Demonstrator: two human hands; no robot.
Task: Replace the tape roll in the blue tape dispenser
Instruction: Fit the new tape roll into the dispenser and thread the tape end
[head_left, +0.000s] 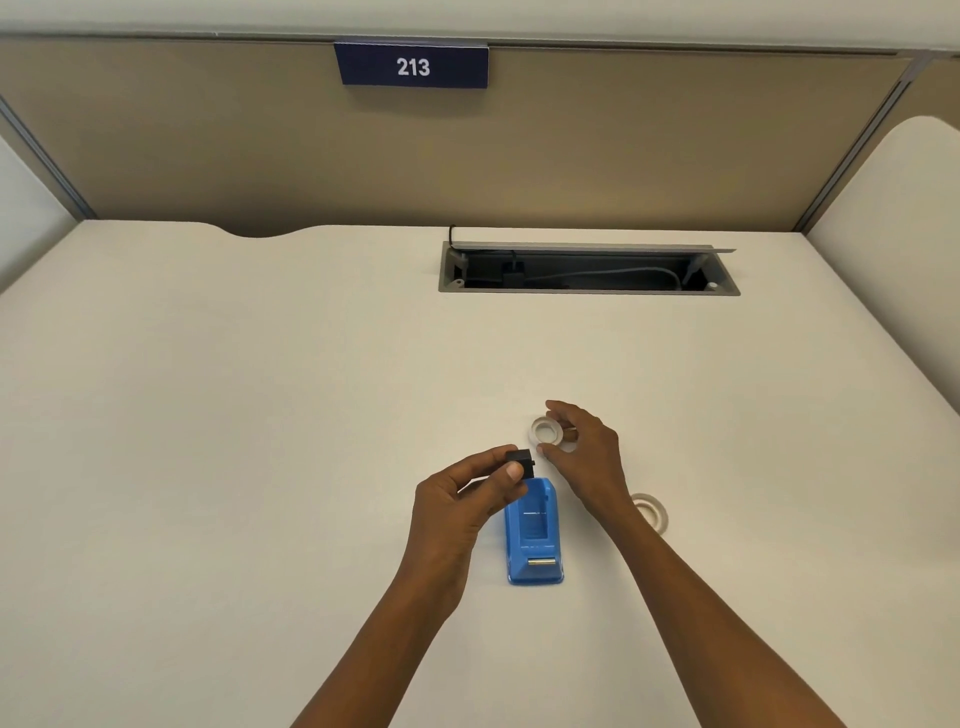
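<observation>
The blue tape dispenser (534, 538) stands on the white desk (260, 415) with no roll in its well. My left hand (470, 496) pinches the small black spindle core (521, 462) just above the dispenser's far end. My right hand (584, 454) hovers over a whitish tape roll (546, 431) lying flat on the desk; thumb and fingers curve around it, and whether they touch it is unclear. A second tape roll (650, 512) lies flat to the right, partly hidden by my right forearm.
An open cable tray (587, 270) with wires is sunk into the desk at the back right. A beige partition with a blue "213" sign (412, 65) rises behind the desk. Another white desk edge (893, 234) sits at the far right.
</observation>
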